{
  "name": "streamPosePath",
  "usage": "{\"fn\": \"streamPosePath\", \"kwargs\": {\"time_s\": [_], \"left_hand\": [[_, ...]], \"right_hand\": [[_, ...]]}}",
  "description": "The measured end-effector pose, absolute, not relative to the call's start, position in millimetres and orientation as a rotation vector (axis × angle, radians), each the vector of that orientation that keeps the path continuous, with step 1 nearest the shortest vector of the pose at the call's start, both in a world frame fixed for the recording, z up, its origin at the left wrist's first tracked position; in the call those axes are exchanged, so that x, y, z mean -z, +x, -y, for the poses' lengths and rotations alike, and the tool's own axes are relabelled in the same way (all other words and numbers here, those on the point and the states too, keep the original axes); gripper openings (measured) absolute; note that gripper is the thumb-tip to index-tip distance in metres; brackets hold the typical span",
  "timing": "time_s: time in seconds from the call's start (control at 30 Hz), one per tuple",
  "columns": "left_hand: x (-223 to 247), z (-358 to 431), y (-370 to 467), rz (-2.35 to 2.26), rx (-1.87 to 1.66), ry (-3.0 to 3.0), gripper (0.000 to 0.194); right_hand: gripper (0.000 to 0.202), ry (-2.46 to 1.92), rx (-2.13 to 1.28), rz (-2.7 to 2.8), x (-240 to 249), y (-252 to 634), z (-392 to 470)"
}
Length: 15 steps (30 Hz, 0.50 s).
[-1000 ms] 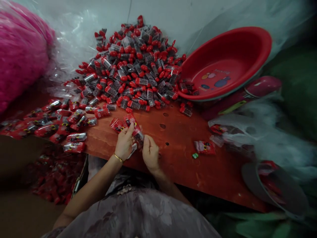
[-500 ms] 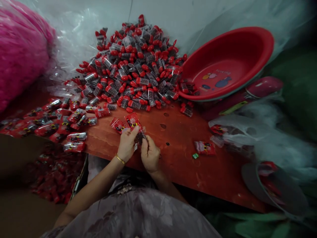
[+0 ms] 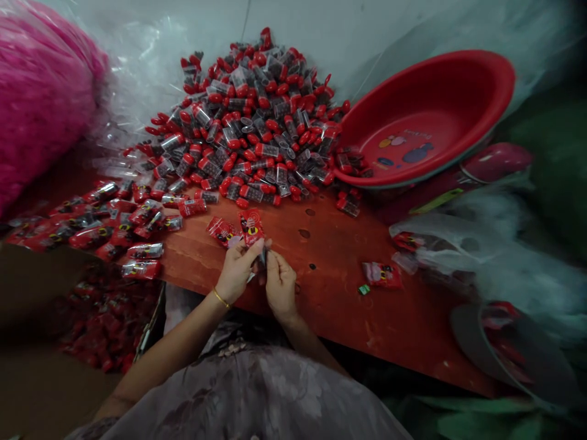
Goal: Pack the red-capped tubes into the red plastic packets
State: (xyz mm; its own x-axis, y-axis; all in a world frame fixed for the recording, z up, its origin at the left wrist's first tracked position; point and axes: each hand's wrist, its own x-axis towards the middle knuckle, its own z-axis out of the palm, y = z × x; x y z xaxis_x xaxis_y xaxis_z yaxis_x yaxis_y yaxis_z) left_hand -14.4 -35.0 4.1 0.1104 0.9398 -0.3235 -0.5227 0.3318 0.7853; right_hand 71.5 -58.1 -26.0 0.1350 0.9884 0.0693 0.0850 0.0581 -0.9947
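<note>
My left hand [image 3: 235,272], with a gold bracelet at the wrist, pinches the lower end of a small red printed packet [image 3: 251,226]. Close beside it, my right hand [image 3: 280,282] has its fingertips closed on the packet's dark, shiny lower part, which the fingers mostly hide. Another red packet [image 3: 222,231] lies flat on the table, just beyond my left fingers. Behind both hands rises a big pile of clear tubes with red caps [image 3: 257,131] and dark contents.
Filled red packets [image 3: 121,226] spread along the reddish wooden table [image 3: 330,305] at left. A red basin [image 3: 413,122] tilts at right, near a plastic bag [image 3: 495,244] and grey tub [image 3: 477,342]. One red packet [image 3: 383,275] lies right. A pink sack [image 3: 41,91] stands far left.
My fingertips have drawn closer together over the packet's lower part, and my right hand is turned more upright. The whole view has shifted slightly.
</note>
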Motion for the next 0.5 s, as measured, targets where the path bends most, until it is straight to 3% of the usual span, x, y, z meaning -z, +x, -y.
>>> {"fn": "streamPosePath", "kwargs": {"time_s": [0.27,0.5], "left_hand": [[10.4,38.4,-14.6,-0.941,-1.203,0.624,0.037],[-2.6,37.0,-15.5,-0.891,-1.288,0.553,0.035]], "right_hand": [[0.034,-1.346,-0.959,1.231,18.4,76.2,55.4],[0.025,-1.331,-0.694,1.377,21.1,77.2,56.7]]}}
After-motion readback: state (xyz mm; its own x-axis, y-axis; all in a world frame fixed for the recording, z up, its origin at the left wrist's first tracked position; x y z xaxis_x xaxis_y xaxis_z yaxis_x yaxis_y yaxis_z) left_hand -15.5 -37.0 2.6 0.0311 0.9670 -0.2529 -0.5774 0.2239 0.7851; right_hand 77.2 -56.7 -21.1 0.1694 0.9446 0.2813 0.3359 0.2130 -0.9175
